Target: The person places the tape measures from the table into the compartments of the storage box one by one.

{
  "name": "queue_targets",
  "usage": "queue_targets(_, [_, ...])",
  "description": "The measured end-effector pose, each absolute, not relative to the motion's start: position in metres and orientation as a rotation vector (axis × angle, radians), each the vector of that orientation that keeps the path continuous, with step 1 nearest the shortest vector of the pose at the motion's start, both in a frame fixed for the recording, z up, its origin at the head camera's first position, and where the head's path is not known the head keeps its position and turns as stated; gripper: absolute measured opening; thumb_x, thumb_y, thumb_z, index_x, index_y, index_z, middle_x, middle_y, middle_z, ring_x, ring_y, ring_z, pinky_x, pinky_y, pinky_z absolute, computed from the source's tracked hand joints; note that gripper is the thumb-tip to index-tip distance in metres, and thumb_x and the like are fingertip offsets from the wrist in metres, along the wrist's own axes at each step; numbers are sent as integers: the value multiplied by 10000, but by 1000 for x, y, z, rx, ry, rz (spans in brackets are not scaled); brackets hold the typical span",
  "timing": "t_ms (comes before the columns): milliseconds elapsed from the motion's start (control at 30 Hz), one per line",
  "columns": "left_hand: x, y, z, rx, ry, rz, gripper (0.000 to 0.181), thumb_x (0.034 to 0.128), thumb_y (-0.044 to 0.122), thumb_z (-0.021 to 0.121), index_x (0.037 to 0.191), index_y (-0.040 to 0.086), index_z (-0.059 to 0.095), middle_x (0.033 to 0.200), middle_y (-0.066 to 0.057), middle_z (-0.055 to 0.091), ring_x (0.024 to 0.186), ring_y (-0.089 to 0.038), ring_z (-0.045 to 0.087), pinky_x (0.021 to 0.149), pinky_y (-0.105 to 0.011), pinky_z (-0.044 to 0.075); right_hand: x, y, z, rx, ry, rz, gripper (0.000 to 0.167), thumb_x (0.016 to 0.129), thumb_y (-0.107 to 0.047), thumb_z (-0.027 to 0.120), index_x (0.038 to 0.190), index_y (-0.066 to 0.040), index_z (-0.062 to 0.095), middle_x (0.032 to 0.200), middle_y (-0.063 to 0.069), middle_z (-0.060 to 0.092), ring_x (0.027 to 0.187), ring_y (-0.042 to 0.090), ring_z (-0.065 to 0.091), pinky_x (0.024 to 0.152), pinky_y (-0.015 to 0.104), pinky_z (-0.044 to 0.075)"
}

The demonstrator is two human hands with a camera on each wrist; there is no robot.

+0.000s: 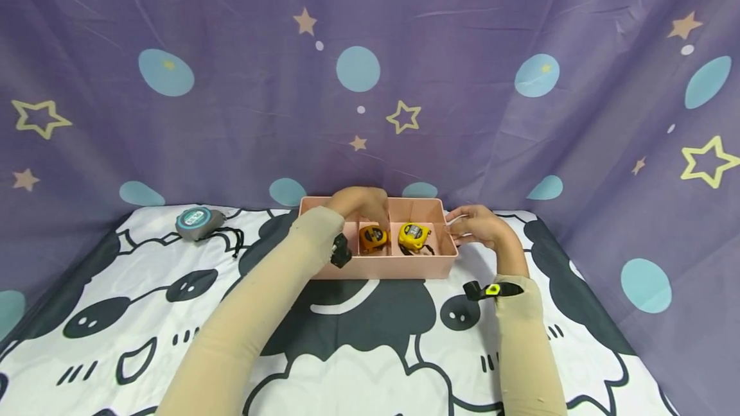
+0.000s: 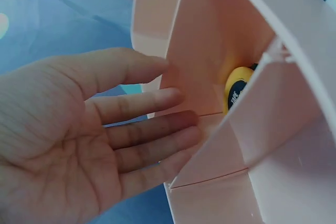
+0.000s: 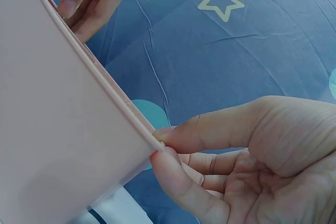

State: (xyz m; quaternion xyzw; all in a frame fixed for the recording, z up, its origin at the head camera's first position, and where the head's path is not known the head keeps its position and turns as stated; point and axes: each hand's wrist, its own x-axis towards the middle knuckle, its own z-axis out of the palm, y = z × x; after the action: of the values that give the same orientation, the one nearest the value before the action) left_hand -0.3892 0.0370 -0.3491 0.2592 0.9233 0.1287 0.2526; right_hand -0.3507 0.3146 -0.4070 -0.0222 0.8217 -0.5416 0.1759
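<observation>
While the fingers [image 2: 144,132] of the left hand [image 1: 363,201] are sticking out nearly straight and holding nothing, that hand is hanging over the pink divided box [image 1: 393,268]. The right hand [image 1: 481,226] is pinching the box's end rim, thumb and finger close together. An orange tape measure [image 1: 372,239] is sitting in the middle part, near the left hand, and a yellow tape measure [image 1: 414,236] is lying in the right part. Farther left, a grey tape measure [image 1: 198,223] is resting on the cartoon cloth [image 1: 358,384]

Pink divided box [image 1: 399,268], upright, open-topped. Orange tape measure [image 1: 372,238] between dividers; yellow tape measure [image 1: 414,236] in right-end compartment.
</observation>
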Motion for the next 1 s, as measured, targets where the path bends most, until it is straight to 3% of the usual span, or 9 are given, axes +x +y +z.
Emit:
queue_targets(100, [-387,31,-347,796,2575,365,225,890,247,759,1021,64,756,1044,-45,730,922,-161,618,861,-322,547,-350,314,-406,-76,2322,-1538,427,934,-43,630,1305,127,503,892,4,685,786,117,673,797,315,609])
queue_targets(200, [-383,25,-347,863,2619,437,217,913,233,733,1042,58,747,1140,-90,732,1025,-210,653,921,-358,561,-350,313,-405,-86,2309,-1557,415,931,-38,631,1292,128,510,898,6,682,779,115,672,780,302,610])
queue_targets(700, [-366,-10,-351,1067,2821,940,245,949,189,699,1144,44,738,1083,-74,739,1010,-217,671,933,-377,563,-350,319,-406,-131,2294,-1552,433,949,-28,605,1317,157,471,919,8,696,787,101,668,759,272,604])
queue_targets(1000, [-348,-48,-333,1092,2900,1119,328,947,295,732,1199,87,722,1177,-95,725,1113,-268,673,1002,-440,537,-347,316,-405,-131,2285,-1555,424,956,-46,619,1308,145,479,902,-8,715,779,95,669,748,260,599])
